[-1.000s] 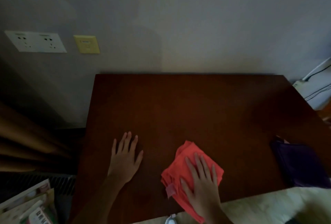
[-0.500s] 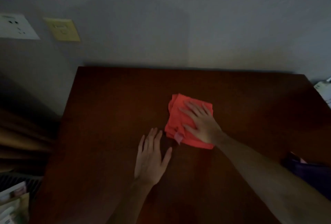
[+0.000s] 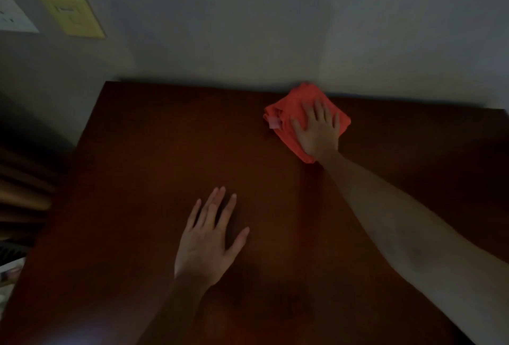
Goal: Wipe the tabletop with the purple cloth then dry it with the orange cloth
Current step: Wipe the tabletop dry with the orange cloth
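While the folded orange cloth (image 3: 286, 118) lies at the far edge of the dark brown wooden tabletop (image 3: 154, 157), touching the grey wall (image 3: 248, 27), the right hand (image 3: 318, 132) presses on it with fingers spread flat and pointing at that wall. Well short of the wall, the left hand (image 3: 209, 237) rests flat and empty on the wood, so the right is nearer the cloth and any drying stroke likely runs back from the wall. Dim light hides any wetness, and no purple cloth shows.

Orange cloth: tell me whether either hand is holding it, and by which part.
Neither grips it. The right hand presses flat on the near right part of the orange cloth, fingers straight. The left hand rests open on the tabletop.
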